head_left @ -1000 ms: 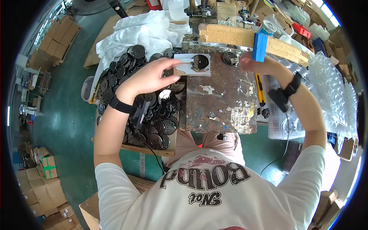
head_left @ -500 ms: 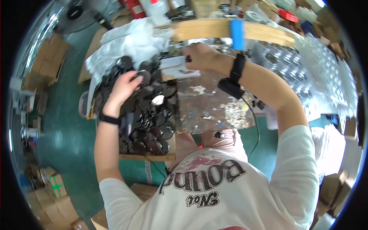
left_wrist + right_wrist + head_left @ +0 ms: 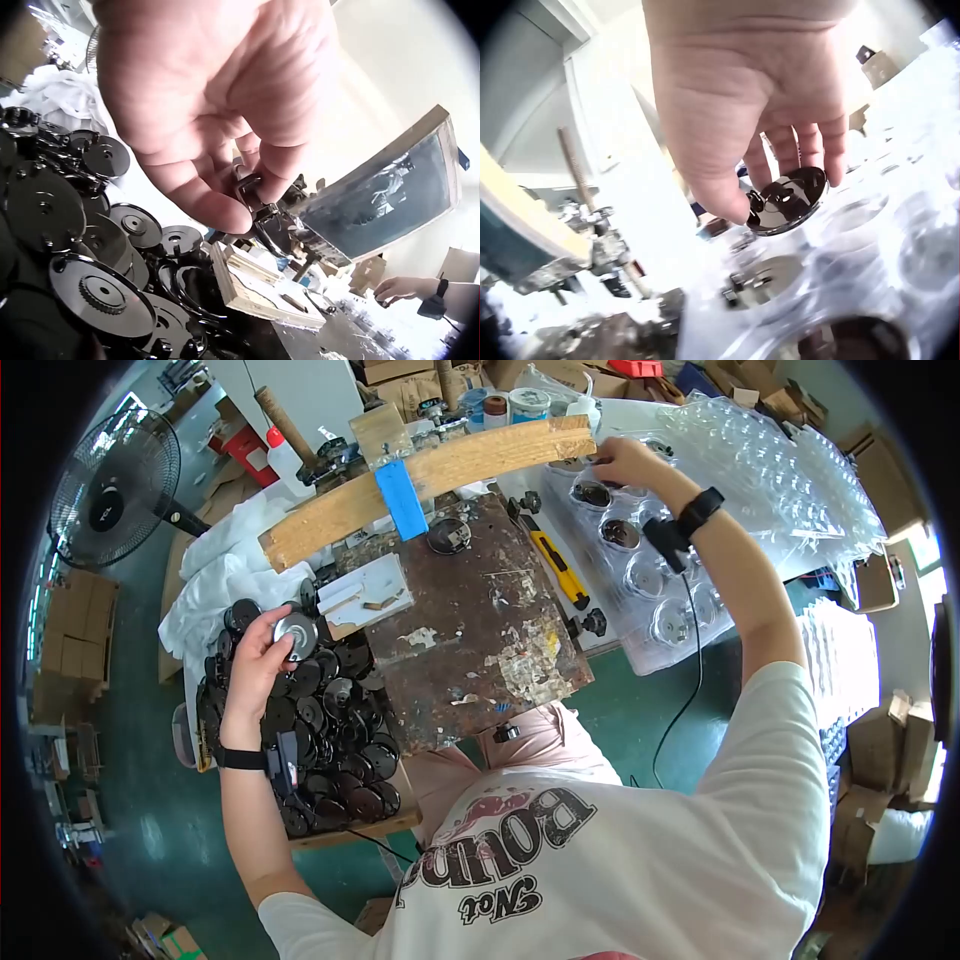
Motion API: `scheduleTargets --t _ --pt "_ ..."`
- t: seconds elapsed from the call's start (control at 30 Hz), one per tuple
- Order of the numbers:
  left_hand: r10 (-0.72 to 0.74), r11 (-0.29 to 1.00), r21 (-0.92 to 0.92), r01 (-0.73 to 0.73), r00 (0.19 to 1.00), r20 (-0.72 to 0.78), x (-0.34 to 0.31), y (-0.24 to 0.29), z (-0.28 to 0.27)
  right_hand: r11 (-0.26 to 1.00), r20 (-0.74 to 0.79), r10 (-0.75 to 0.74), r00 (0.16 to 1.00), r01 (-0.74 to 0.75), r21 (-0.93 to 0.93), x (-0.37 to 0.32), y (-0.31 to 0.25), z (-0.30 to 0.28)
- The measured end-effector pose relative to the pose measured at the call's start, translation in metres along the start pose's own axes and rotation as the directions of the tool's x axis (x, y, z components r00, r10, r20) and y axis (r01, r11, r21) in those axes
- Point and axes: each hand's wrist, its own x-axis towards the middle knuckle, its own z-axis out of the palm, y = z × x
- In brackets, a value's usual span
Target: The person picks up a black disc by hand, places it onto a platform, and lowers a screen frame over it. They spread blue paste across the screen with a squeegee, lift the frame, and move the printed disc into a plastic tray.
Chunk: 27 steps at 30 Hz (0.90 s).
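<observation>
My left hand (image 3: 258, 660) pinches a round metal disc (image 3: 296, 637) above the heap of dark discs (image 3: 345, 710); in the left wrist view that hand (image 3: 217, 112) curls its fingers round a dark part of it. My right hand (image 3: 632, 463) is over the clear plastic tray (image 3: 640, 575) at the back right. The right wrist view shows this hand (image 3: 757, 97) gripping a shiny dark disc (image 3: 787, 201) by its rim, thumb on one side and fingers on the other, above the tray's round cups. A white board (image 3: 365, 596) bears small strips, with no disc on it.
A curved wooden beam (image 3: 450, 464) with a blue wrap (image 3: 402, 500) crosses above the worn bench board (image 3: 480, 630). One disc (image 3: 449, 536) lies beneath the beam. A yellow cutter (image 3: 560, 568) lies between board and tray. White cloth (image 3: 215, 575) lies behind the heap.
My right hand has moved from the white board to the tray with a dark disc. The left hand has lifted a disc from the heap. The head view has turned right.
</observation>
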Motion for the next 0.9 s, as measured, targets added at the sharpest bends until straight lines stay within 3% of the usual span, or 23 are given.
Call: scheduleTargets --t 0.1,0.17,0.3,0.4,0.43,0.47,0.53,0.57,0.67,0.8,0.9 --pt "0.026 0.996 0.088 -0.031 0.998 0.059 0.009 0.01 0.014 0.992 -0.076 0.09 0.993 -0.097 -0.085 0.01 0.059 0.007" --pt "0.059 0.99 0.12 -0.073 0.992 0.115 0.017 0.018 0.023 0.997 -0.099 0.021 0.995 -0.013 0.082 0.016 0.087 0.013" --pt "0.257 0.948 0.129 -0.292 0.937 0.236 0.042 0.025 0.036 0.989 -0.11 0.019 0.994 -0.003 0.146 0.011 0.084 0.002" --pt "0.297 0.904 0.215 -0.37 0.904 0.307 0.073 0.021 0.046 0.99 -0.088 -0.052 0.995 0.063 0.129 0.014 0.077 0.0" --pt "0.31 0.895 0.22 -0.388 0.896 0.318 0.084 0.016 0.05 0.974 -0.147 -0.119 0.982 0.144 0.176 0.019 0.081 0.003" --pt "0.303 0.898 0.227 -0.376 0.904 0.301 0.092 0.015 0.055 0.95 -0.209 -0.176 0.962 0.221 0.218 0.02 0.075 0.005" --pt "0.156 0.888 0.371 -0.272 0.937 0.313 0.105 0.014 0.066 0.94 -0.207 -0.215 0.954 0.26 0.222 0.013 0.048 -0.003" --pt "0.154 0.889 0.372 -0.266 0.94 0.306 0.106 0.013 0.071 0.934 -0.211 -0.236 0.949 0.282 0.222 0.003 0.024 -0.014" --pt "0.363 0.565 0.638 -0.524 0.852 0.377 0.107 0.011 0.081 0.906 -0.207 -0.299 0.932 0.345 0.243 -0.017 -0.028 -0.037" --pt "0.464 0.434 0.689 -0.581 0.799 0.382 0.101 0.0 0.08 0.834 -0.183 -0.407 0.895 0.446 0.326 -0.037 -0.082 -0.061" --pt "0.362 0.434 0.68 -0.592 0.805 0.47 0.101 0.012 0.068 0.774 -0.167 -0.472 0.866 0.498 0.391 -0.041 -0.101 -0.069"
